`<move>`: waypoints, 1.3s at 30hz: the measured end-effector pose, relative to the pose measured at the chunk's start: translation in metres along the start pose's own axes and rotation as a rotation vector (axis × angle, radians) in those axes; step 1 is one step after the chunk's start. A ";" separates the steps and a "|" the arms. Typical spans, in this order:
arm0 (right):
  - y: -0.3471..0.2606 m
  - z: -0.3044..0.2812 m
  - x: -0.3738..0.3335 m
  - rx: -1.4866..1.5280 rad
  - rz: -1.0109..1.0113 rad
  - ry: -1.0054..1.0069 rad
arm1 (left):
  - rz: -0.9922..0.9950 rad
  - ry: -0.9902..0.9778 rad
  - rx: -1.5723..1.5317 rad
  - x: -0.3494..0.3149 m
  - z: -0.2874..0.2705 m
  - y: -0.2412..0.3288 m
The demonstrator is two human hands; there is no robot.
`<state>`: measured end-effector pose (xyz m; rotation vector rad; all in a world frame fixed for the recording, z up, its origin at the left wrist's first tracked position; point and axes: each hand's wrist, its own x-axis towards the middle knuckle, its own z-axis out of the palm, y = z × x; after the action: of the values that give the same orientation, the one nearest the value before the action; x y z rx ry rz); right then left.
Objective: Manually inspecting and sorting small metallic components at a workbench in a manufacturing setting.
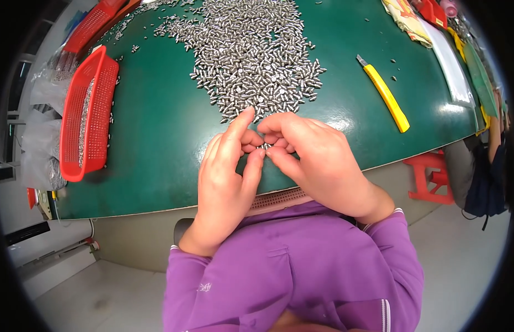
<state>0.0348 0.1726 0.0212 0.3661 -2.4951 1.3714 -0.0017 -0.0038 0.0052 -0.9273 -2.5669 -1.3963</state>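
So right up close there's your purple top with white-trimmed cuffs (323, 260), then a pink perforated plastic tray (279, 201) just below the table edge. Over the edge, your two hands nearly meet. My read: you're at the fingertip stage, handling a few small, silvery, pointed metal pieces (266, 146) between them. I'd say the next move calls for a light, steady pinch and little else, since bits that small and smooth could roll away.

Your left hand (221, 166) is half curled, index finger stretched forward, thumb tip right by the pieces. Your right hand (320, 152) is arched over, its thumb and fingers leaving only a narrow gap at the same spot. Fair warning, the fingers cover a lot there, so I can't tell whether either hand really grips a piece or just touches it.

Just past your fingertips, the big loose heap of matching silvery metal pieces (251, 61) spreads across the glossy green tabletop (152, 160). Off right lies a yellow-handled snap-off knife (385, 97), blade poking out. Well left, a red perforated plastic basket (105, 99) holds more silvery pieces.
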 end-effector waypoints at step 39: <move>0.006 0.009 -0.003 -0.018 -0.095 0.031 | -0.007 -0.006 -0.078 -0.003 0.000 -0.002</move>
<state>0.0349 0.1678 0.0107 0.4501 -2.4303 1.3068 -0.0005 -0.0062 0.0033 -0.9356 -2.5385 -1.5075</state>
